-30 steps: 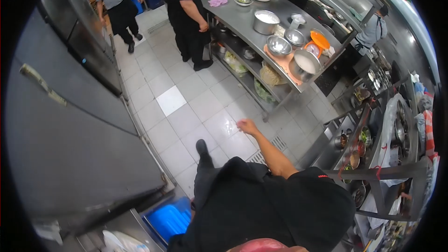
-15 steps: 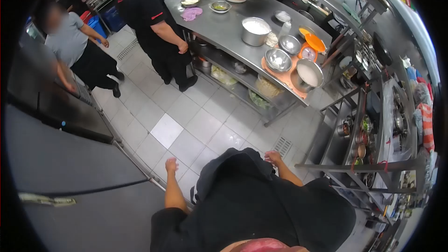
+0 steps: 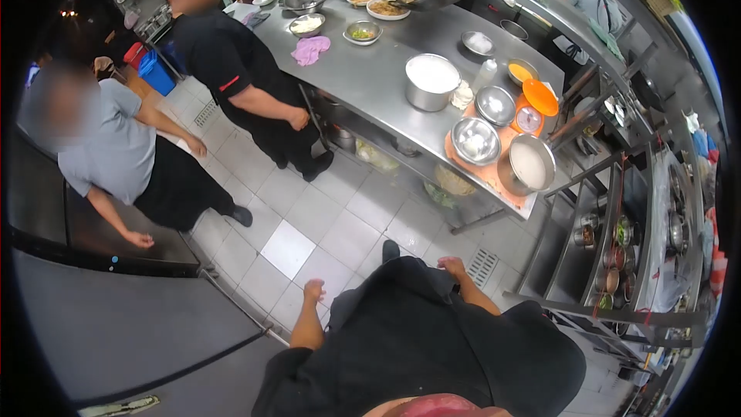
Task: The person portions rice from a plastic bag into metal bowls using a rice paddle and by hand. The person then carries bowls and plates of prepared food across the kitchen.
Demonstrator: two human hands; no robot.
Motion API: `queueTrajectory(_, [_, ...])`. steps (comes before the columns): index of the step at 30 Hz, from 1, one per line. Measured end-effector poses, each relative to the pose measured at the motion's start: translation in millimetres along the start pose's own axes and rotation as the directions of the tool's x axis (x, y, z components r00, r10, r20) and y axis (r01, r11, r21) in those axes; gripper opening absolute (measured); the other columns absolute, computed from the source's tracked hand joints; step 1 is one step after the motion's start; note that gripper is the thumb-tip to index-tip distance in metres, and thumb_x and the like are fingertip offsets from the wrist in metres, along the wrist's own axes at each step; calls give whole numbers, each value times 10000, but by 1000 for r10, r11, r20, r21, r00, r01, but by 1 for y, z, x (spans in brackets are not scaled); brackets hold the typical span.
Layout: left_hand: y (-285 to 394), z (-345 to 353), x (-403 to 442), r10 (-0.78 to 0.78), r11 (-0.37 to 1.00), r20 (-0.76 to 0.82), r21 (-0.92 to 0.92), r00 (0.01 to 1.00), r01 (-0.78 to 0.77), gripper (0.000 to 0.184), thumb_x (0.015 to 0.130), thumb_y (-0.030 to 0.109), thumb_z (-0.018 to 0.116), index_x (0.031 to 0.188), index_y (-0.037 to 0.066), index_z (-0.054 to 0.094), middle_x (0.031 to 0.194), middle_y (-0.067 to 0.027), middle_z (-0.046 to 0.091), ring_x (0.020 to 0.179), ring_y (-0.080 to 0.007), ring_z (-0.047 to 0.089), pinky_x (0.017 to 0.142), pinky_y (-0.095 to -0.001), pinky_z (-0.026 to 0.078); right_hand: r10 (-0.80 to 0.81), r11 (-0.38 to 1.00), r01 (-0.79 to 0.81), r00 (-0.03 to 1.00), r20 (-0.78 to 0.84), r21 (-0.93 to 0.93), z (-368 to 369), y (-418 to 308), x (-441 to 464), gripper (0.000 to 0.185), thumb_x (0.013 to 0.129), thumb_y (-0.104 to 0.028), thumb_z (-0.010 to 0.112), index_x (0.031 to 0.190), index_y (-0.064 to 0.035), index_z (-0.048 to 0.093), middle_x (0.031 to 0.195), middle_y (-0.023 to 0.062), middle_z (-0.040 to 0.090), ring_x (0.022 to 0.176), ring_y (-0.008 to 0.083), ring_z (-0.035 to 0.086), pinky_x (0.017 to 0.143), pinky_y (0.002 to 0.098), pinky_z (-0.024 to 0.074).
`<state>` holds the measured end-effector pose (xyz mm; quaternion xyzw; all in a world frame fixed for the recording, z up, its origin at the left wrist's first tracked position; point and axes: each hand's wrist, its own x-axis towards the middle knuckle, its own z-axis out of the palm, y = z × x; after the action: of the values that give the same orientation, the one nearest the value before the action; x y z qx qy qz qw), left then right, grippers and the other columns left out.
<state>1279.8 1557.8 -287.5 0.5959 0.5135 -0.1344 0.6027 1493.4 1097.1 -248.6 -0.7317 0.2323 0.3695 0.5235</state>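
My left hand (image 3: pixel 314 290) hangs in front of my body at the left, over the floor tiles, with its fingers loosely bent and nothing seen in it. Over the floor on the other side is my right hand (image 3: pixel 452 266), fingers loosely spread and likewise without any object. Neither hand touches anything. Beyond my right hand stands a steel worktable (image 3: pixel 370 69). On its near end are a pot of white contents (image 3: pixel 432 81), a steel bowl (image 3: pixel 475 141), a pot with pale liquid (image 3: pixel 531 164) and an orange scale (image 3: pixel 529 119).
A person in grey (image 3: pixel 116 139) walks at the left, near dark cabinets (image 3: pixel 147 316). A person in black (image 3: pixel 231 69) stands beside the worktable. Another person (image 3: pixel 590 8) is behind the table. A shelf rack (image 3: pixel 552 239) with small pots stands at the right.
The worktable and its pots appear nearer. The person in grey has come closer on the left. My left hand, out of sight a second ago, is now in view.
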Motion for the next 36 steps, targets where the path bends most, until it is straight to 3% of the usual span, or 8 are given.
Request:
queueTrajectory(6, [10, 33, 8, -177, 976, -84, 113, 981, 186, 315, 827, 291, 574, 1059, 95, 660, 902, -60, 650, 726, -217, 616, 579, -400, 478, 15, 1000, -15, 999, 41, -7, -9, -74, 46, 206, 876, -168, 536, 1039, -113, 650, 939, 47, 685, 757, 176, 665, 630, 337, 516])
queueTrajectory(9, [21, 48, 60, 304, 559, 214, 749, 928, -356, 308, 826, 272, 559, 1002, 55, 688, 907, -154, 694, 808, -232, 655, 740, -346, 505, -38, 999, 38, 997, 74, -4, -17, -91, 66, 201, 881, -237, 544, 1027, -139, 643, 916, 33, 685, 730, 152, 662, 614, 347, 520])
queueTrajectory(21, [187, 100, 94, 58, 865, 59, 496, 997, -80, 320, 881, 343, 508, 1019, 115, 684, 962, -150, 686, 801, -301, 677, 752, -383, 529, 98, 994, -96, 995, -26, 58, -22, -41, 79, 214, 910, -226, 491, 1004, -111, 645, 897, 54, 686, 740, 204, 667, 648, 376, 530])
queueTrajectory(26, [214, 105, 137, 162, 817, 82, 548, 983, -180, 320, 870, 335, 498, 1004, 117, 689, 956, -144, 685, 805, -311, 672, 724, -380, 533, -525, 626, 559, 818, 236, -544, -25, 85, 165, 294, 942, -215, 447, 982, -11, 656, 896, 101, 685, 799, 237, 668, 718, 344, 549])
queueTrajectory(28, [236, 101, 142, 134, 831, 104, 530, 985, -169, 316, 855, 321, 501, 1000, 113, 688, 978, -147, 679, 889, -331, 656, 795, -387, 517, -496, 829, 471, 868, 6, 301, -6, 115, 196, 296, 947, -195, 436, 993, 3, 651, 902, 110, 685, 809, 231, 662, 719, 339, 550])
queueTrajectory(31, [252, 93, 178, 126, 836, 103, 524, 987, -162, 318, 857, 328, 504, 998, 111, 687, 986, -151, 678, 923, -323, 650, 833, -388, 504, -456, 890, 451, 884, 105, 65, 8, 32, 179, 242, 933, -160, 459, 1011, -35, 651, 908, 103, 685, 778, 214, 659, 690, 332, 546])
queueTrajectory(34, [267, 82, 202, 77, 876, 108, 468, 991, -119, 317, 865, 328, 497, 997, 111, 687, 991, -152, 677, 914, -314, 653, 828, -386, 505, 68, 983, -60, 997, -39, 173, 39, -104, 132, 212, 910, -132, 482, 1013, -66, 655, 899, 82, 684, 748, 181, 659, 637, 307, 529])
queueTrajectory(36, [277, 80, 223, 144, 878, 137, 439, 980, -191, 340, 874, 343, 483, 995, 96, 682, 971, -161, 678, 858, -311, 666, 808, -394, 509, -105, 964, 92, 994, 40, 248, 43, -151, 136, 208, 900, -124, 489, 1010, -73, 658, 897, 72, 686, 736, 163, 658, 608, 296, 518])
